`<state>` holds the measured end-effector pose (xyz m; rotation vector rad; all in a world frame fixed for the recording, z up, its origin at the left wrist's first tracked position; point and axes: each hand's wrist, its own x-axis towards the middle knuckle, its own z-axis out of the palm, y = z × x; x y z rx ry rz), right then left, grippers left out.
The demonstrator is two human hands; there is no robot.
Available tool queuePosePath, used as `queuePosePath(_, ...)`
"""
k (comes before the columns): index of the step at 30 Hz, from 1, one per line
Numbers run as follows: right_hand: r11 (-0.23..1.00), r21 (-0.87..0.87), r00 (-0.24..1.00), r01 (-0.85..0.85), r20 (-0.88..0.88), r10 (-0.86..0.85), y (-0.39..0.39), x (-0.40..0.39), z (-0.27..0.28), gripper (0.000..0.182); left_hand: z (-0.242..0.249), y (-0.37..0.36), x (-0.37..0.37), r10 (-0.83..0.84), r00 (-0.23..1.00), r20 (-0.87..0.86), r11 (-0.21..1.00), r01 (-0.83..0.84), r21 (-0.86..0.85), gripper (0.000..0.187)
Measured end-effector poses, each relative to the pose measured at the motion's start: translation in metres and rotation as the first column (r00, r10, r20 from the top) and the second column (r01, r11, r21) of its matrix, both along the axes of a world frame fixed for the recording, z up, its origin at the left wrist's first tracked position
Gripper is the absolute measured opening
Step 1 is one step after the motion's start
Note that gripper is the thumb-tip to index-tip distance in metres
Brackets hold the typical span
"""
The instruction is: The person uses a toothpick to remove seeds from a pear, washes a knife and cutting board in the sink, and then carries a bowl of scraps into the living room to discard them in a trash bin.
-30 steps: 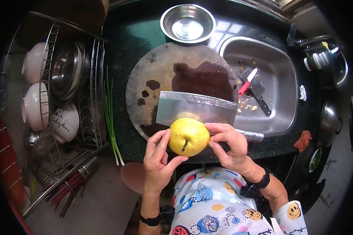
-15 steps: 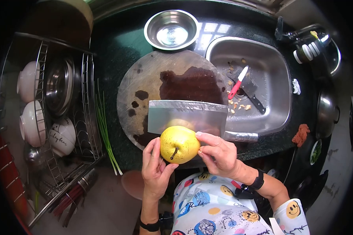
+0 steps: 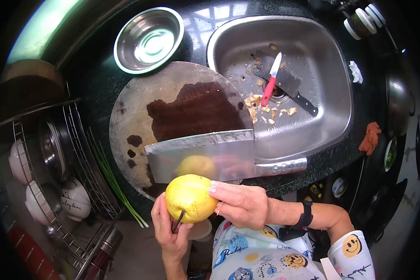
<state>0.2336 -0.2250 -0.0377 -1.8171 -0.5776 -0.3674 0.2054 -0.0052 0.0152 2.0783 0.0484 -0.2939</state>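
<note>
A yellow pear [image 3: 189, 198] with a dark stem is held up in front of the board. My left hand [image 3: 171, 231] supports it from the left and below, its fingers curved round the side. My right hand [image 3: 241, 205] presses its fingertips against the pear's right side; a tiny pale bit shows by the thumb, too small to name. Just beyond the pear a broad cleaver [image 3: 205, 148] lies flat on the round cutting board [image 3: 130, 100], its blade mirroring the fruit. The cleaver's metal handle [image 3: 284, 166] sticks out to the right, over the sink's near edge.
A steel bowl [image 3: 149, 39] stands behind the board. In the sink [image 3: 326, 93] lie a red-handled paring knife [image 3: 269, 88], a black-handled knife [image 3: 305, 102] and pale scraps [image 3: 254, 105]. Spring onions [image 3: 109, 172] and a dish rack [image 3: 81, 154] are at left, an orange scrubber [image 3: 370, 138] at right.
The view has swung and tilted, so board, bowl and sink appear shifted. The pear is turned slightly, its stem now pointing lower left, and both hands still hold it.
</note>
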Motion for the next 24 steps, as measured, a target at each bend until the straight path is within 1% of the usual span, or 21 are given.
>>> queuePosePath(3,0.999,0.01,0.999,-0.036,0.012,0.036,-0.002,0.001,0.001,0.022,0.002,0.0,0.004,-0.003,1.0,0.025,1.0,0.003,-0.006,0.072)
queuePosePath(5,1.0,-0.011,1.0,-0.027,0.012,0.027,-0.001,0.001,0.002,0.023,0.005,0.001,0.005,-0.069,0.997,0.025,0.994,0.067,0.082,0.072)
queuePosePath(7,1.0,0.005,1.0,0.012,-0.019,-0.012,0.001,0.002,0.005,0.023,0.004,0.002,0.007,-0.08,0.996,0.045,0.992,0.075,0.097,0.074)
queuePosePath(8,1.0,-0.007,0.998,0.003,-0.058,-0.003,0.001,0.002,0.008,0.022,0.003,0.002,0.007,-0.1,0.993,0.064,0.99,0.093,0.103,0.076)
queuePosePath(9,1.0,-0.023,0.996,-0.008,-0.094,0.005,-0.002,0.003,0.013,0.021,0.002,0.002,0.005,-0.086,0.993,0.075,0.992,0.078,0.104,0.076)
queuePosePath(10,1.0,-0.003,0.987,-0.018,-0.159,0.017,-0.003,0.006,0.02,0.019,0.0,0.001,0.004,-0.01,1.0,0.022,0.999,0.011,-0.048,0.078)
queuePosePath(11,0.999,0.018,0.974,-0.032,-0.225,0.036,-0.006,0.008,0.025,0.018,-0.001,0.0,0.004,0.055,0.998,-0.034,0.978,-0.061,-0.2,0.081)
queuePosePath(13,0.995,0.089,0.916,-0.043,-0.393,0.075,-0.012,0.011,0.035,0.016,0.004,0.0,0.003,0.074,0.997,-0.008,0.973,-0.074,-0.221,0.081)
queuePosePath(14,0.985,0.173,0.828,0.011,-0.554,0.088,-0.014,0.009,0.043,0.013,0.006,-0.001,0.005,0.077,0.997,-0.005,0.98,-0.076,-0.185,0.082)
queuePosePath(15,0.991,0.126,0.861,0.038,-0.507,0.031,-0.017,0.012,0.042,0.009,0.008,-0.001,0.007,0.082,0.997,-0.001,0.986,-0.081,-0.148,0.083)
queuePosePath(16,0.987,0.146,0.842,0.071,-0.54,0.019,-0.02,0.014,0.045,0.007,0.008,-0.003,0.006,0.143,0.989,0.025,0.976,-0.137,-0.171,0.08)
queuePosePath(17,0.981,0.166,0.816,0.104,-0.577,0.012,-0.022,0.014,0.048,0.006,0.004,0.002,0.003,0.159,0.986,0.041,0.973,-0.15,-0.177,0.08)
queuePosePath(18,0.951,0.236,0.759,0.2,-0.651,0.002,-0.021,0.012,0.046,0.005,-0.001,0.009,-0.001,0.186,0.982,0.041,0.958,-0.172,-0.228,0.073)
queuePosePath(19,0.929,0.275,0.7,0.246,-0.714,0.026,-0.023,0.01,0.045,0.005,-0.004,0.014,-0.003,0.211,0.977,0.042,0.941,-0.192,-0.279,0.066)
queuePosePath(20,0.909,0.317,0.696,0.269,-0.717,0.043,-0.022,0.01,0.048,0.005,-0.004,0.018,-0.005,0.265,0.964,0.035,0.914,-0.239,-0.327,0.054)
queuePosePath(21,0.886,0.358,0.691,0.295,-0.72,0.061,-0.021,0.011,0.05,0.005,-0.007,0.021,-0.007,0.276,0.96,0.046,0.911,-0.246,-0.33,0.054)
queuePosePath(24,0.897,0.354,0.685,0.264,-0.723,0.084,-0.023,0.01,0.047,0.006,-0.018,0.027,-0.009,0.322,0.936,0.143,0.912,-0.267,-0.311,0.048)
